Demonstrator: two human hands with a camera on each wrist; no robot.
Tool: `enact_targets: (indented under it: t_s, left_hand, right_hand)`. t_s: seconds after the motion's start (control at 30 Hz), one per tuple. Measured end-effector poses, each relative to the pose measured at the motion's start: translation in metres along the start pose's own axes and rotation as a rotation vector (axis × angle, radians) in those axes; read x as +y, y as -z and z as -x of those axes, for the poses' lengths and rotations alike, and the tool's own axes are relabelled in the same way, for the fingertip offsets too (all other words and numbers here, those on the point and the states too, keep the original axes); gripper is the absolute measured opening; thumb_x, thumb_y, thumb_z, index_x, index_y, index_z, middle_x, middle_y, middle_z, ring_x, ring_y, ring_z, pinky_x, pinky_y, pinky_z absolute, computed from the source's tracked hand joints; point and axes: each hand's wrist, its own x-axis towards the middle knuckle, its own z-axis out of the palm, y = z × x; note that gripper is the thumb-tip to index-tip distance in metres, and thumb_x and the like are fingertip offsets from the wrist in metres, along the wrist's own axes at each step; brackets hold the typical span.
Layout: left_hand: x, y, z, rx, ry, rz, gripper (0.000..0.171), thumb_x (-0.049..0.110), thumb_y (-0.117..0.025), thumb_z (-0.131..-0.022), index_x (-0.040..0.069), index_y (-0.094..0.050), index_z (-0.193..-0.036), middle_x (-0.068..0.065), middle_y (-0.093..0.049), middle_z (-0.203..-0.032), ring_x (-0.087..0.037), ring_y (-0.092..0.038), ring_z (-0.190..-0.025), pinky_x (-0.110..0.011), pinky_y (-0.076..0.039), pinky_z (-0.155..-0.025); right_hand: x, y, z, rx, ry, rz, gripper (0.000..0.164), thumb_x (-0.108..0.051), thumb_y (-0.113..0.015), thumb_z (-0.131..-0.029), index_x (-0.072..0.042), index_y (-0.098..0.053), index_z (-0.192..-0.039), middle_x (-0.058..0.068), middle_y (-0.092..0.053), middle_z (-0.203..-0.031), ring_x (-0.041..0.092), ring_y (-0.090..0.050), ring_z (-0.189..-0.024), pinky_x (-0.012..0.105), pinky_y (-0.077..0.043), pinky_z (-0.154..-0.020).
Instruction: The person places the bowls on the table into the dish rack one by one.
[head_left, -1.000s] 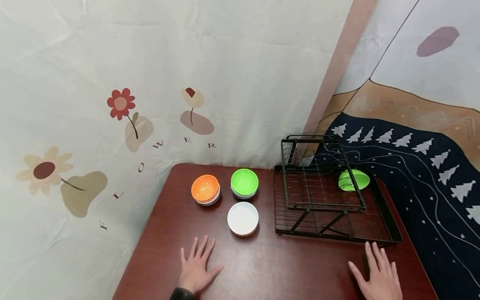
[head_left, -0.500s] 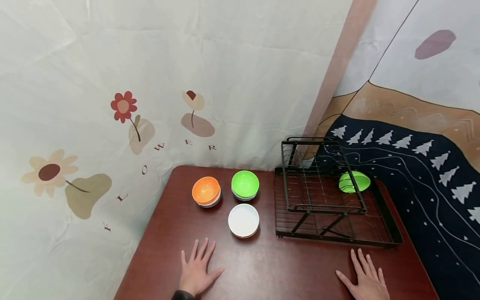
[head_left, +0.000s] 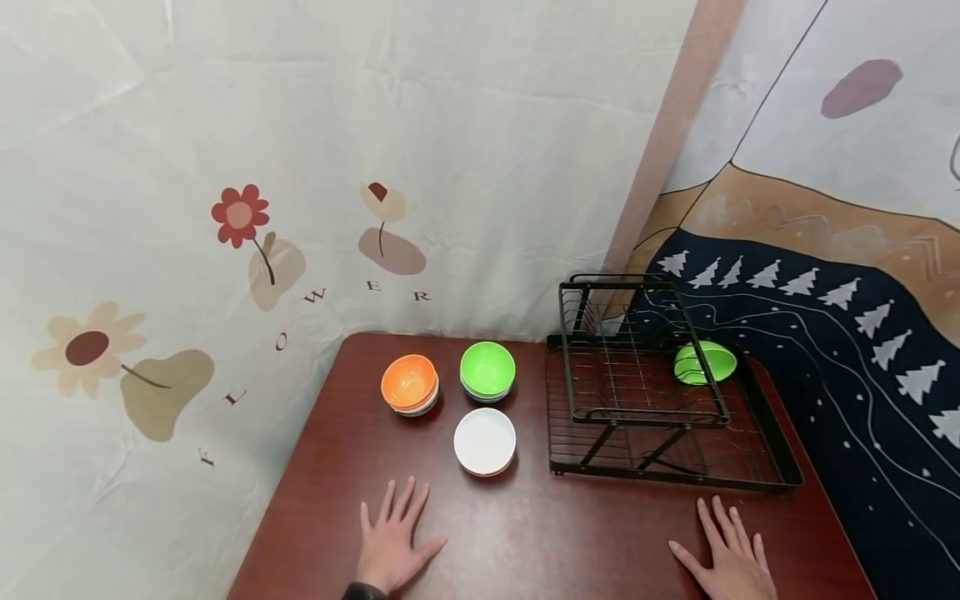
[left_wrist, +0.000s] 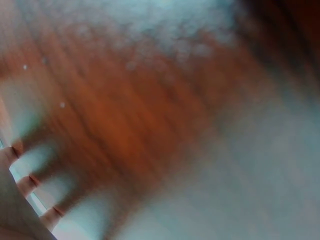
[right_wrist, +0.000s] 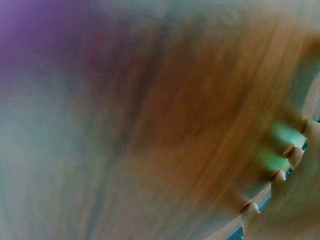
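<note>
The left hand [head_left: 392,546] is palm down at the glossy red-brown table [head_left: 585,533], released, fingers straight and spread, thumb pointing inward. The right hand [head_left: 729,560] is likewise released, fingers fanned forward, thumb angled toward the left hand. A broad stretch of tabletop runs between the two thumbs. The table's left edge slants past the left hand with a wide strip of wood between; the right edge passes nearer the right hand. The back edge, well ahead of both, meets a creased pale backdrop [head_left: 480,150] printed with flowers.

Just ahead of the left hand and inward is a round, smooth white bowl [head_left: 485,442], stacked on another whose rim peeps out below. Straight beyond that bowl is a glossy green bowl [head_left: 487,369] topping a second stack; farther ahead of the left hand, an orange bowl [head_left: 409,382] tops a third, leaning slightly. Gaps separate all three stacks.

Near the right fingertips, apart from them, runs the front rail of a two-tier black wire dish rack [head_left: 651,419], thin bars crossing in a grid. At its far right, a shiny green rice bowl [head_left: 718,360] sits tilted on the lower level. Both wrist views are blurred, showing streaked brown wood and a few fingertips.
</note>
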Motion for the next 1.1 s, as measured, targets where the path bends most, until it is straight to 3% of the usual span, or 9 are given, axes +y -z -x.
enact_targets:
  t_s: [0.4,0.57,0.63,0.73,0.87,0.97,1.03,1.1]
  left_hand:
    - [-0.002,-0.001,0.001,0.020,-0.006,-0.007,0.097,0.083,-0.070,-0.087,0.029,-0.051,-0.166,-0.006,-0.044,-0.178,-0.046,-0.032,-0.167,-0.090,-0.014,-0.124]
    - [0.009,0.010,-0.008,0.092,0.005,-0.006,0.082,0.067,-0.077,-0.092,0.022,-0.060,-0.159,-0.010,-0.059,-0.165,-0.045,-0.049,-0.156,-0.085,-0.032,-0.120]
    - [0.019,0.017,-0.020,0.135,0.007,0.034,0.069,0.057,-0.074,-0.100,0.017,-0.063,-0.155,-0.013,-0.066,-0.157,-0.045,-0.058,-0.148,-0.078,-0.043,-0.117]
    - [0.042,0.031,-0.044,0.176,0.008,0.173,0.056,0.048,-0.062,-0.111,0.008,-0.064,-0.150,-0.018,-0.076,-0.137,-0.044,-0.070,-0.132,-0.067,-0.054,-0.111]
    - [0.073,0.042,-0.077,0.145,0.028,0.323,0.065,0.055,-0.054,-0.113,0.000,-0.062,-0.145,-0.025,-0.079,-0.113,-0.050,-0.076,-0.113,-0.065,-0.058,-0.099]
    - [0.079,0.024,-0.106,0.140,0.046,0.280,0.073,0.057,-0.061,-0.108,-0.004,-0.059,-0.147,-0.029,-0.078,-0.118,-0.051,-0.076,-0.109,-0.066,-0.059,-0.095]
    - [0.076,0.005,-0.123,0.158,0.054,0.225,0.070,0.047,-0.067,-0.105,-0.006,-0.058,-0.150,-0.031,-0.077,-0.126,-0.052,-0.076,-0.110,-0.066,-0.059,-0.095]
    - [0.070,-0.015,-0.139,0.204,0.034,0.144,0.062,0.037,-0.067,-0.105,-0.005,-0.061,-0.150,-0.028,-0.079,-0.122,-0.048,-0.077,-0.104,-0.064,-0.061,-0.090]
  right_hand:
    - [0.001,-0.002,-0.001,-0.009,-0.007,-0.002,0.131,-0.086,-0.060,-0.094,0.006,-0.011,-0.173,0.040,0.005,-0.178,0.066,0.014,-0.162,0.082,0.021,-0.123]
    - [0.000,-0.002,-0.001,-0.008,-0.006,-0.006,0.131,-0.086,-0.060,-0.094,0.006,-0.012,-0.173,0.040,0.004,-0.177,0.065,0.014,-0.162,0.082,0.021,-0.123]
    - [0.000,-0.002,-0.002,-0.006,-0.004,-0.009,0.131,-0.086,-0.060,-0.094,0.006,-0.012,-0.173,0.039,0.004,-0.178,0.065,0.014,-0.162,0.082,0.021,-0.123]
    - [0.001,-0.002,-0.002,0.000,0.000,-0.014,0.130,-0.086,-0.061,-0.094,0.005,-0.012,-0.173,0.039,0.004,-0.178,0.065,0.014,-0.162,0.081,0.022,-0.123]
    - [0.002,-0.002,-0.002,0.000,-0.003,-0.011,0.130,-0.086,-0.061,-0.094,0.005,-0.011,-0.173,0.039,0.004,-0.178,0.065,0.014,-0.162,0.081,0.022,-0.123]
    - [0.002,-0.001,-0.002,-0.002,-0.004,-0.010,0.130,-0.086,-0.061,-0.094,0.005,-0.011,-0.173,0.040,0.004,-0.177,0.065,0.014,-0.162,0.082,0.021,-0.123]
    - [0.002,-0.001,-0.001,-0.005,-0.003,-0.014,0.130,-0.085,-0.061,-0.094,0.005,-0.011,-0.173,0.039,0.004,-0.178,0.065,0.014,-0.162,0.082,0.022,-0.123]
    - [0.003,0.000,-0.001,-0.006,-0.002,-0.023,0.130,-0.085,-0.061,-0.094,0.005,-0.011,-0.173,0.039,0.005,-0.178,0.065,0.015,-0.162,0.082,0.023,-0.123]
